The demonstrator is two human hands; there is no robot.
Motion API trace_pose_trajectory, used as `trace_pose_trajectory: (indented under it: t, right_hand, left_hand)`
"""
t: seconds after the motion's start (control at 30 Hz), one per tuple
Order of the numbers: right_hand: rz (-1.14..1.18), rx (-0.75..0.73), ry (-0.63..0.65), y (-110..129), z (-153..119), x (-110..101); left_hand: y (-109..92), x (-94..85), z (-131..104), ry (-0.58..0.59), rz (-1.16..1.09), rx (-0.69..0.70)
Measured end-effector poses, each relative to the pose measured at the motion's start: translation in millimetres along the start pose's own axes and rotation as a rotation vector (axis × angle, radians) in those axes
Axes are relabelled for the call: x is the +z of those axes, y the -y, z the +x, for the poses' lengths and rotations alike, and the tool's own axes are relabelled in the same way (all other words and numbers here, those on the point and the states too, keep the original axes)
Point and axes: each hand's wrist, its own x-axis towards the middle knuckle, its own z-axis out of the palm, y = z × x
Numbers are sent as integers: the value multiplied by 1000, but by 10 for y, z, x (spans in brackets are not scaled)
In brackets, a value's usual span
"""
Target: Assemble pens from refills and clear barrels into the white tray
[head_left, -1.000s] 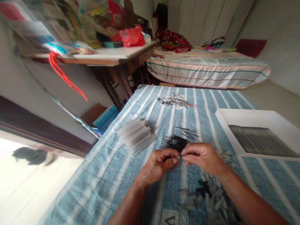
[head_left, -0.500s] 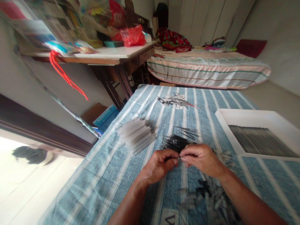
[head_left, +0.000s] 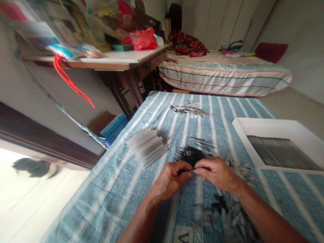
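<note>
My left hand [head_left: 174,179] and my right hand [head_left: 217,172] meet fingertip to fingertip over the cloth, both closed in a pinch. Between them is something small and thin, mostly hidden by the fingers. Right behind the fingertips lies a pile of thin black sticks [head_left: 190,154], with a few more sticks [head_left: 202,143] strewn beyond it. To the left is a stack of whitish translucent tubes [head_left: 148,146]. Small grey and black pieces [head_left: 234,214] lie heaped below my right wrist, and pale bits [head_left: 241,168] are scattered beside it.
A white tray [head_left: 278,125] at the right holds a row of thin dark rods [head_left: 283,152]. Toward the far edge of the striped tablecloth [head_left: 111,189] lies a loose bunch of thin pieces [head_left: 188,108]. A side table [head_left: 126,57] and a bed [head_left: 225,74] stand behind.
My right hand's fingers have shifted slightly where they meet the left hand's fingertips. The left hand and the piles look unchanged.
</note>
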Motion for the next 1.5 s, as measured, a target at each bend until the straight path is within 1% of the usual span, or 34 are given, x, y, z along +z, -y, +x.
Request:
trace_pose_trajectory:
  t: [0.1,0.2,0.3,0.37,0.43,0.53,0.67,0.83,0.97,1.1,1.23,1.37,1.5]
  right_hand:
    - [11,59,42,-11,-4,9]
    - [87,114,64,-27,-10,-5]
    - [160,116,54,-30,-16,-23]
    - [130,87,47,-21,-18,-23]
    - [45,71,47,-7,-16,-16]
    - [-25,82,52,12,-11,-13]
    - [61,121,65,32,-7,-20]
    - [19,164,81,37,-8,-15]
    - [96,171,76,27,-10,-22]
    - [73,201,88,22,-11,-28]
    - [117,203,80,31,-5,-27]
    - [96,265,94,50,3,-25]
    - [104,252,91,66,-4,-31]
  left_hand:
    - [-2,9,-7,1,-16,-1]
    - [-3,16,-10,-3,-37,5]
    - [-10,20,-9,-13,-43,8]
    - [-16,22,-8,-17,-28,9]
    - [-20,26,-8,-21,-9,7]
    - [-26,33,-7,-34,3,5]
    - [-32,35,-4,-42,20,15]
    - [-19,33,-3,-50,55,25]
    - [-19,42,-7,-61,45,15]
    - [-34,46,-11,-65,50,18]
    - [-22,40,-8,-67,59,25]
    - [-1,45,-1,-69,69,31]
    - [-13,48,-2,-86,105,34]
